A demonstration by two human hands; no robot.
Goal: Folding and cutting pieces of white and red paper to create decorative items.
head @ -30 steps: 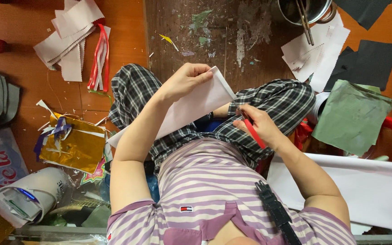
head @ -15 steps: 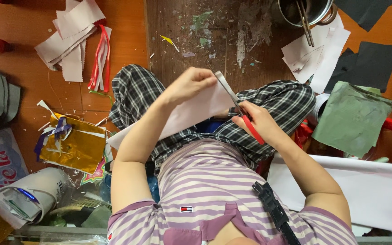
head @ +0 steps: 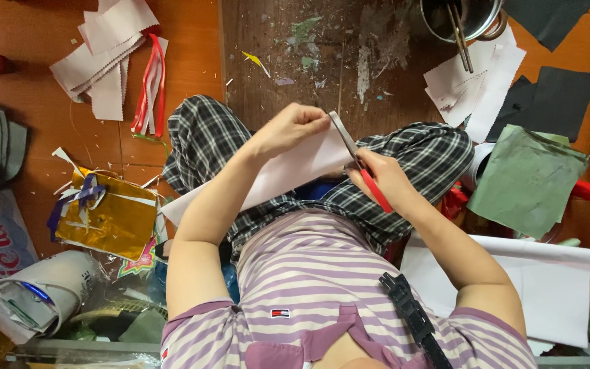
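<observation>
White paper sheet (head: 288,171) lies across the lap, over checked trousers (head: 206,137). Left hand (head: 288,130) pinches its upper edge, fingers closed on it. Right hand (head: 384,179) is clamped on red-handled scissors (head: 358,158), blades at the sheet's right edge. Gold foil (head: 107,215) lies on the floor, well apart.

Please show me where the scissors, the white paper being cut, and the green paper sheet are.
scissors (head: 360,164), head view, on the blades near the red handle.
white paper (head: 288,171), head view, middle of the sheet between both hands.
green paper sheet (head: 527,181), head view, centre of the sheet at right.
</observation>
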